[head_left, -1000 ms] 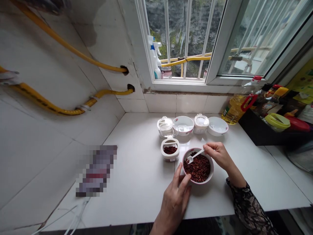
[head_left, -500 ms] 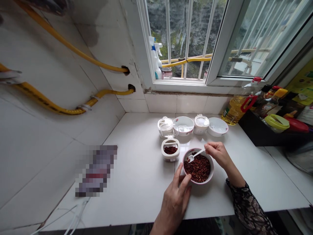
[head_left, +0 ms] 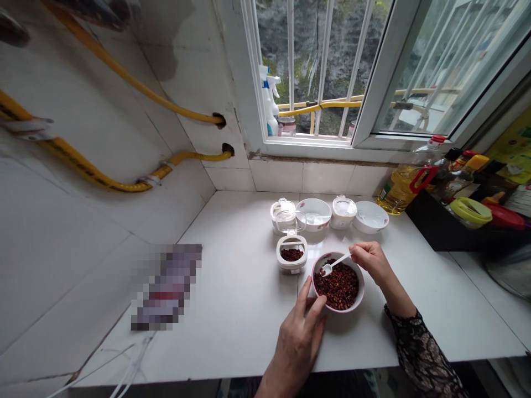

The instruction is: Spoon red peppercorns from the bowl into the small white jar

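Observation:
My left hand sits at the near left of a white bowl with a pink rim, its fingers against the rim. The bowl is nearly full of dark red peppercorns. My right hand pinches the handle of a small white spoon, whose scoop rests on the peppercorns. Just left of the bowl stands a small square white container holding a shallow layer of the same dark red spice.
Along the back of the white counter stand a glass jar, a white bowl, a white lidded jar and another white bowl. A cooking oil bottle and a black tray of bottles stand at right.
The whole view has shifted slightly, so the counter sits a little further right. The spoon stays in the bowl, and both hands keep nearly the same hold.

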The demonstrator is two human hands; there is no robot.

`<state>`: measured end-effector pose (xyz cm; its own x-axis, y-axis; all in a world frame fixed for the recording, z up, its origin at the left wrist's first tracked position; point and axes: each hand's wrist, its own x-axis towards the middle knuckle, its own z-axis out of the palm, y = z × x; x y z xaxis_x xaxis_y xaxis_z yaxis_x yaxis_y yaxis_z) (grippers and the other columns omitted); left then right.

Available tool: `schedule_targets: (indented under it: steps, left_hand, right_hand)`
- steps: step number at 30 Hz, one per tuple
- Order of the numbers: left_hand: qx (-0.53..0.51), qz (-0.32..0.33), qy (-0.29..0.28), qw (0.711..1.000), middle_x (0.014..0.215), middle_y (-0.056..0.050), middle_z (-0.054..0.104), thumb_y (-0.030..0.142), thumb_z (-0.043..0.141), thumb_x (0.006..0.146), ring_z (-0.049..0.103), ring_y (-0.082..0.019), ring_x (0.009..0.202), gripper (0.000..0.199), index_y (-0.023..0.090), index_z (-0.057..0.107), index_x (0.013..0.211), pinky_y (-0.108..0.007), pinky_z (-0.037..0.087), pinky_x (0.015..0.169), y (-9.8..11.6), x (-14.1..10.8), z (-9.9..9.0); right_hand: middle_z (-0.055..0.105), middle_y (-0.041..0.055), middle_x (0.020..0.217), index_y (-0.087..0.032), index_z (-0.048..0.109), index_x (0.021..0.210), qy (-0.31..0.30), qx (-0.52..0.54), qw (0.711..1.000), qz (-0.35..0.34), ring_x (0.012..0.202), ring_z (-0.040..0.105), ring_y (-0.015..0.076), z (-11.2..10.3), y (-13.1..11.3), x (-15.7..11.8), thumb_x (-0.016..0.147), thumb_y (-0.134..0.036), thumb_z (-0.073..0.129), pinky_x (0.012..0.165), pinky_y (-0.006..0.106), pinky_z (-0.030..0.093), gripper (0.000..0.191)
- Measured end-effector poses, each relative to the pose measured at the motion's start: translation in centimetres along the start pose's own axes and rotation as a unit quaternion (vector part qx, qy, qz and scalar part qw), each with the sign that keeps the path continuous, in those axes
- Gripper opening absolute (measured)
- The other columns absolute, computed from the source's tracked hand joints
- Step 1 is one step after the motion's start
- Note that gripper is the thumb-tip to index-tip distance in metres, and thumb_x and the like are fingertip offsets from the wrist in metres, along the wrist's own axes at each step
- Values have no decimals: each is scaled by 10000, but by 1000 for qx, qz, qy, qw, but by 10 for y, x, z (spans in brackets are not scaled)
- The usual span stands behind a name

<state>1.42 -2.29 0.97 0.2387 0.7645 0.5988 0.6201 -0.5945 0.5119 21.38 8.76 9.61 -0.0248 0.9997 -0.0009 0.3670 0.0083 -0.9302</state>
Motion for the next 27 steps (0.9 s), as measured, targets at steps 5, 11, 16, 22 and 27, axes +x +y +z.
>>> schedule_targets:
  steps: [5,11,16,22,27]
  left_hand:
    - [-2,5,1,1000,1506,-228,419,91,429,957,688,-222,1097,364,180,516,1298,-303,599,855,1,1,-1]
    - [8,15,12,1000,1488,-236,432,84,434,953,682,-219,1102,360,163,517,1294,-283,592,863,1,3,-2]
    - [7,16,11,1000,1494,-229,431,62,429,936,694,-207,1069,395,172,506,1308,-283,600,846,0,3,-1]
    - [-1,14,6,1000,1520,-233,405,54,420,923,700,-216,1063,451,173,467,1355,-308,603,851,-1,1,0]
    - [9,14,12,1000,1501,-225,430,60,430,932,671,-241,1143,393,177,510,1298,-312,592,882,1,4,-3]
  right_hand:
    - [343,-43,413,-221,411,432,20,53,998,0,418,253,80,2,-7,2,696,-450,560,411,248,182,380]
    - [394,-37,445,-204,493,512,57,31,994,-87,436,313,98,13,-31,6,820,-506,551,442,255,258,435]
    - [483,-11,553,-213,466,608,102,-137,943,-287,541,436,136,39,-50,-2,968,-323,445,569,280,350,377]
    - [568,6,622,-206,523,703,49,-316,815,-483,562,465,152,54,-50,-8,969,-165,434,714,328,378,283]
    - [519,-9,566,-217,472,627,107,-213,892,-383,547,456,144,23,-46,-7,962,-211,456,639,303,380,335]
